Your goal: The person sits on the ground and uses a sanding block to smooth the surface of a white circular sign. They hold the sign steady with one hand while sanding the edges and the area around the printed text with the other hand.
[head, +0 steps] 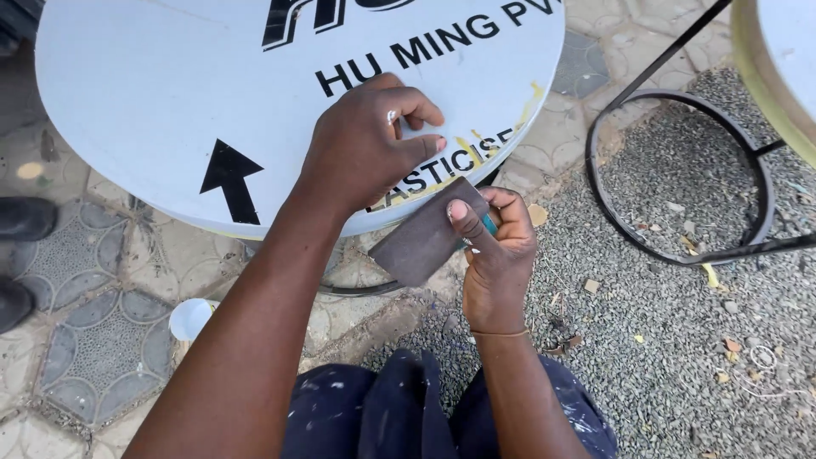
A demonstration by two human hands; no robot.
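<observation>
Sandpaper, dark brown rectangle, flat, worn, pinched in right hand

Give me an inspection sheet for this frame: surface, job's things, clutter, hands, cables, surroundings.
Surface: round white lid with black lettering and a black arrow, yellowish smears near its lower edge.
Job's things: dark sanding sheet, held at the lid's rim.
Clutter: small white cup on the paving; scattered leaf bits and chips on the gravel.
Hands: left hand rests on the lid, fingers curled; right hand pinches the sanding sheet.
Cables: nothing seen.
Surroundings: patterned paving at left, gravel at right, black metal ring stand, second round object at top right, dark shoes at the left edge.
</observation>
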